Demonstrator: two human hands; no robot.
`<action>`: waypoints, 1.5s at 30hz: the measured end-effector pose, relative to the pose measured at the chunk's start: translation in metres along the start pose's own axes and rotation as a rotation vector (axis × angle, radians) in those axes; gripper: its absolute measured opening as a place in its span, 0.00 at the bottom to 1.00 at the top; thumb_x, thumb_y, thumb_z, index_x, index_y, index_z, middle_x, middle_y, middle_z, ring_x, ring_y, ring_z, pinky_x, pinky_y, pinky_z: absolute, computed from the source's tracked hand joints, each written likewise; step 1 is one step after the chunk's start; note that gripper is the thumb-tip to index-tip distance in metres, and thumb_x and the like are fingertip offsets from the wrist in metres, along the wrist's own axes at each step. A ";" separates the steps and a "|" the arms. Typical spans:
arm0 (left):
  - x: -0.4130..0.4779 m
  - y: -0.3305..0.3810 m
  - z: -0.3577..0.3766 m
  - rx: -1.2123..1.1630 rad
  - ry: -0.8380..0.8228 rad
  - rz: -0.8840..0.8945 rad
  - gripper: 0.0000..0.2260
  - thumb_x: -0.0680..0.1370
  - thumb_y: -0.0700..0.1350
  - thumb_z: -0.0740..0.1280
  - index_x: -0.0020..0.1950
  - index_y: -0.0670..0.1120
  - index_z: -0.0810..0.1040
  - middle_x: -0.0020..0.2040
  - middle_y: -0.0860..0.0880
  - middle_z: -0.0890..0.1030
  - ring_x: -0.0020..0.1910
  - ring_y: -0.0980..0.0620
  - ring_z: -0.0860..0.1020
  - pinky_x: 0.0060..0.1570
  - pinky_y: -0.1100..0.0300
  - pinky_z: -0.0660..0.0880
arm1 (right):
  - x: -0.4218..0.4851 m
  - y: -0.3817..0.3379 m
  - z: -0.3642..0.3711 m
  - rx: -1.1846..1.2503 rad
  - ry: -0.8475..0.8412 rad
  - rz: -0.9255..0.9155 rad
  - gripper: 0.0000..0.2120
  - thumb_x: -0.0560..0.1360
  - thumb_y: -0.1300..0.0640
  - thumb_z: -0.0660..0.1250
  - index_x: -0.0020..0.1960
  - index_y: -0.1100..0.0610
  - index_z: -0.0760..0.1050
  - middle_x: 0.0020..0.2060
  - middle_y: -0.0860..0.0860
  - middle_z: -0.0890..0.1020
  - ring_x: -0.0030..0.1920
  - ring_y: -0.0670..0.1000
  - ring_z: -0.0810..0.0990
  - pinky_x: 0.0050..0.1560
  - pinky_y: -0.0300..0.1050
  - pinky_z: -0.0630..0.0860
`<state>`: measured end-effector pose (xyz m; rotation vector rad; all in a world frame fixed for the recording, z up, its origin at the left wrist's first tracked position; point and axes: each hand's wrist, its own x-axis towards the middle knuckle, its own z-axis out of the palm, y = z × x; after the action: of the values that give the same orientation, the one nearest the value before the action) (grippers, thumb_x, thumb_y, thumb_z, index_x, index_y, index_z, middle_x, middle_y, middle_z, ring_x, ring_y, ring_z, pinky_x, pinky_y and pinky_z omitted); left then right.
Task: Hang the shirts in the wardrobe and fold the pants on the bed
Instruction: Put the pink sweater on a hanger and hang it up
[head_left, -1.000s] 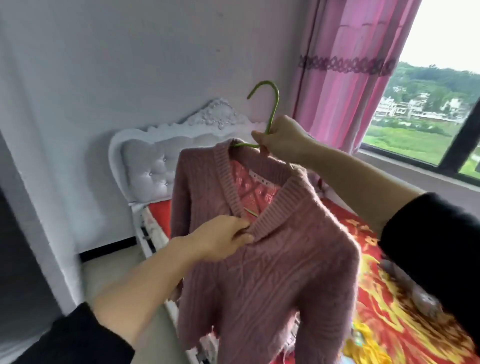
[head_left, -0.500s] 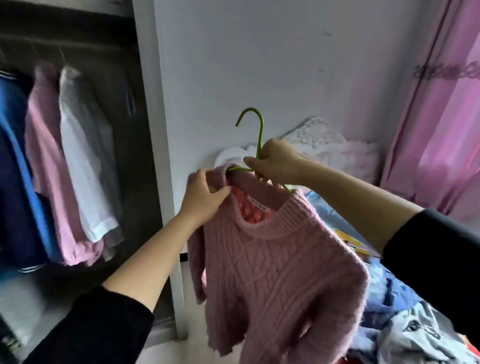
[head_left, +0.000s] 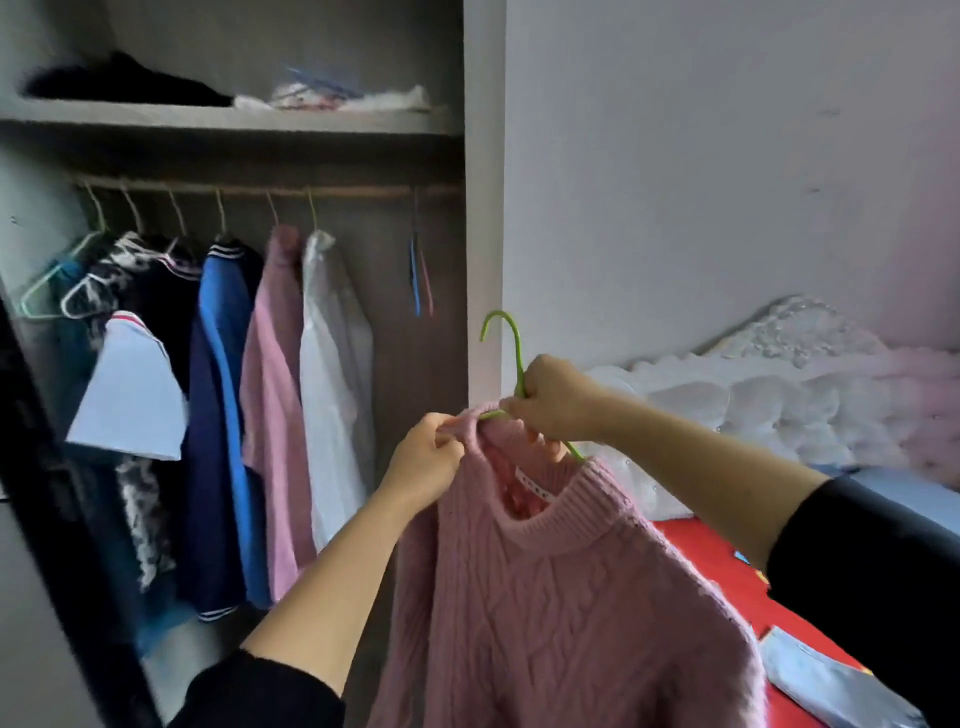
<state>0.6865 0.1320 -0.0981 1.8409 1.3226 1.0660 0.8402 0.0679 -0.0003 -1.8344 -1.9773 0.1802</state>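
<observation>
Now, with my right grip (head_left: 558, 400) clamped on the green hanger (head_left: 511, 338) and my left grip (head_left: 423, 462) pinching the pink sweater (head_left: 545, 597), I should square its shoulder below the wardrobe rail (head_left: 363, 191).

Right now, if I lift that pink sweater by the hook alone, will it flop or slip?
Probably floppy: the pink sweater sags below the green hanger. It could slip; the left hand is pinching its shoulder. The thick cable knit likely adds weight.

Black sleeves (head_left: 872, 571) pushed up toward elbows; forearms bare.
</observation>
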 end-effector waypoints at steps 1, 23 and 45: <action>0.012 -0.005 -0.008 0.005 0.004 -0.006 0.14 0.75 0.39 0.59 0.57 0.51 0.73 0.52 0.53 0.79 0.52 0.56 0.76 0.49 0.59 0.74 | 0.016 -0.006 0.004 -0.005 0.005 -0.016 0.14 0.77 0.59 0.62 0.41 0.70 0.77 0.37 0.64 0.81 0.28 0.53 0.74 0.46 0.52 0.79; 0.296 -0.092 -0.183 0.813 0.249 0.250 0.19 0.76 0.45 0.63 0.67 0.52 0.73 0.72 0.50 0.67 0.75 0.48 0.53 0.68 0.50 0.61 | 0.343 -0.113 0.045 0.124 0.206 -0.053 0.08 0.72 0.61 0.62 0.35 0.60 0.67 0.32 0.53 0.73 0.35 0.55 0.75 0.30 0.42 0.67; 0.504 -0.060 -0.280 0.851 0.394 0.535 0.40 0.71 0.50 0.69 0.77 0.47 0.50 0.78 0.44 0.49 0.77 0.45 0.47 0.72 0.49 0.55 | 0.564 -0.171 0.039 0.222 0.499 0.092 0.11 0.76 0.60 0.61 0.56 0.64 0.75 0.32 0.52 0.75 0.28 0.46 0.74 0.39 0.40 0.72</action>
<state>0.4999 0.6392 0.1113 2.8379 1.7332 1.2923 0.6524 0.6057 0.1567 -1.6329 -1.4707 -0.0312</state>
